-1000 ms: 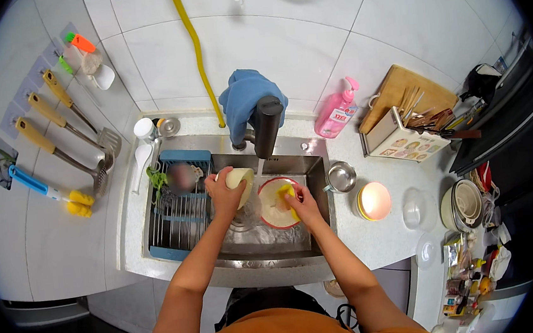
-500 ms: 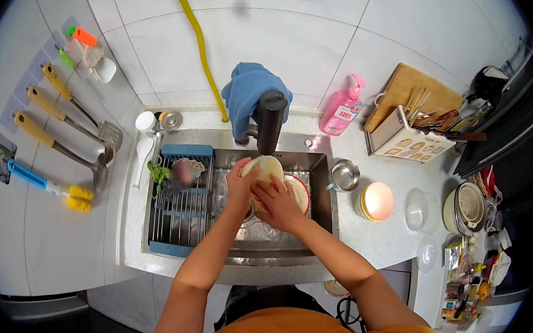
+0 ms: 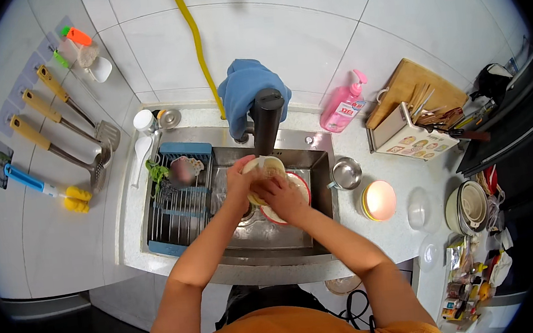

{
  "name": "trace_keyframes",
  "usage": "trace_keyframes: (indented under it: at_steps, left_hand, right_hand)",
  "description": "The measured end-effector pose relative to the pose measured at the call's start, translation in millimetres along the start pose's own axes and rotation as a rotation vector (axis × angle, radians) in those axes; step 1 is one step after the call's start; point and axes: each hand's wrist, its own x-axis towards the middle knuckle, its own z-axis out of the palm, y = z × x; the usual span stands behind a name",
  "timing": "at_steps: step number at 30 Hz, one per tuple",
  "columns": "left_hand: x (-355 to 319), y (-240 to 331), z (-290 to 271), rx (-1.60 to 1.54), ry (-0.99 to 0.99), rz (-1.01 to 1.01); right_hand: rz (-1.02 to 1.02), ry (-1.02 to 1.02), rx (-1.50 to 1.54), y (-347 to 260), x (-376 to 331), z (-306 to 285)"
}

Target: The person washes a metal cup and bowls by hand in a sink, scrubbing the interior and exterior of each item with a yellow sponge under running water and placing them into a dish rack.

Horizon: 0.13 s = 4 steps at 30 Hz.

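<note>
Under the dark faucet (image 3: pixel 268 119), my left hand (image 3: pixel 239 185) is closed around the side of a pale yellow bowl (image 3: pixel 271 164), which is tilted over the sink (image 3: pixel 266 239). The fingers of my right hand (image 3: pixel 280 197) reach into the bowl and press on its inner wall, their tips partly hidden. Below my hands a white dish with a red rim (image 3: pixel 307 191) lies in the sink, partly covered by my right hand. To the left, a blue-framed drying rack (image 3: pixel 186 150) spans the basin with green leaves (image 3: pixel 157 172) and a pinkish, blurred item on it.
A blue cloth (image 3: pixel 248 82) drapes over the faucet. On the right counter stand a pink pump bottle (image 3: pixel 343 110), a metal cup (image 3: pixel 346 173), stacked bowls (image 3: pixel 379 201), a chopstick holder (image 3: pixel 412 133) and a cutting board (image 3: pixel 399 91). Utensils (image 3: pixel 52 109) hang on the left wall.
The bowl has turned so its mouth shows more. My right hand has moved from the bowl's outer side into it. More of the red-rimmed dish is visible below.
</note>
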Motion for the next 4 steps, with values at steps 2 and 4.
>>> trace_keyframes:
  at_steps: [2,4]
  left_hand:
    - [-2,1,2,0.048,0.032,-0.002]
    - [3,-3,3,0.068,0.034,0.006]
  right_hand:
    - [-0.057,0.052,-0.285,6,5,-29]
    - [-0.08,0.043,-0.344,10,11,-29]
